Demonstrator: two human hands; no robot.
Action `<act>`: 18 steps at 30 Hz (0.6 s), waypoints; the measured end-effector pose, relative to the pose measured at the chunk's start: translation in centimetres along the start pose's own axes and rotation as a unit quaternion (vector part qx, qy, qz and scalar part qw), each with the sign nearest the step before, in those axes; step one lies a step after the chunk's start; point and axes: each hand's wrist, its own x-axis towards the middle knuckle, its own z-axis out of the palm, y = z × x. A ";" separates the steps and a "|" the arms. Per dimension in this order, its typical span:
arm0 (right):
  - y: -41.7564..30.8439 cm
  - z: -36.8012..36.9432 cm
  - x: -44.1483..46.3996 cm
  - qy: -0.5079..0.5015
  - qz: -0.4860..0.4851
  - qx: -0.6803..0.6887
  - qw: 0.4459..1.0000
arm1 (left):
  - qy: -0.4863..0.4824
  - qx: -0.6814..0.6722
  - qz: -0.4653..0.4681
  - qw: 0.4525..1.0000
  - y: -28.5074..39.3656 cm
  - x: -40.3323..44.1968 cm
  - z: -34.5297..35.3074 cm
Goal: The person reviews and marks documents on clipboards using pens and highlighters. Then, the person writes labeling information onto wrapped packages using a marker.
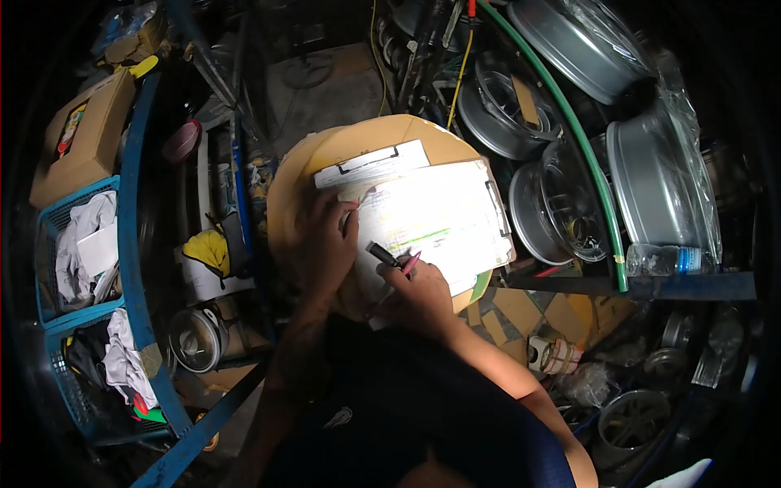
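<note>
A clipboard [502, 232] with bright, overexposed papers [439, 203] lies on a round cardboard-covered surface [297, 175]. Green and yellow highlighted lines show on the top sheet, but its writing is unreadable. My right hand [421, 301] is closed around a pink pen [412, 263] and a black marker [381, 254], low over the sheet. At the papers' left edge rests my left hand [329, 244], thumb and fingers apart, fingertips touching the sheet. A second clipboard [370, 164] with paper sticks out behind the first.
Silver wheel rims [521, 106] stack on the right rack, beside a green pole [582, 138] and a plastic bottle [663, 260]. On the left, blue baskets [49, 285] hold cloths, below a cardboard box [85, 134]. A blue metal frame [146, 244] runs alongside.
</note>
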 end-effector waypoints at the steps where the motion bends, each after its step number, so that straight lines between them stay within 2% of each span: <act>1: 0.0 0.0 -0.1 0.001 -0.003 -0.002 1.000 | -0.011 -0.021 -0.008 1.000 -0.2 -0.1 0.4; 4: 0.3 0.2 -0.3 0.011 -0.003 -0.029 1.000 | 0.007 0.021 0.061 0.998 -0.9 0.0 0.7; 7: 0.7 0.5 -0.3 0.002 -0.009 -0.044 0.999 | 0.047 0.035 0.047 0.997 -0.7 0.0 0.8; 10: 0.8 0.4 -0.2 0.034 -0.046 -0.080 0.995 | 0.043 0.026 0.087 0.995 -3.0 0.4 1.2; 13: 1.4 0.7 0.0 0.151 -0.017 0.055 0.987 | -0.020 -0.056 0.076 0.995 -3.9 1.4 0.2; 14: 1.5 0.3 0.2 0.217 -0.006 0.100 0.971 | -0.009 -0.054 0.068 0.996 -3.7 1.2 -0.2; 16: 2.9 -1.0 -0.1 0.255 0.052 0.125 0.957 | 0.008 -0.049 0.050 0.998 -1.9 1.0 -1.4; 17: 3.4 -1.7 -0.1 0.297 0.072 0.182 0.935 | 0.005 -0.039 0.042 0.998 -1.6 0.9 -1.6; 18: 3.9 -2.5 -0.6 0.276 0.102 0.207 0.933 | 0.001 -0.031 0.036 0.999 -1.4 1.0 -1.8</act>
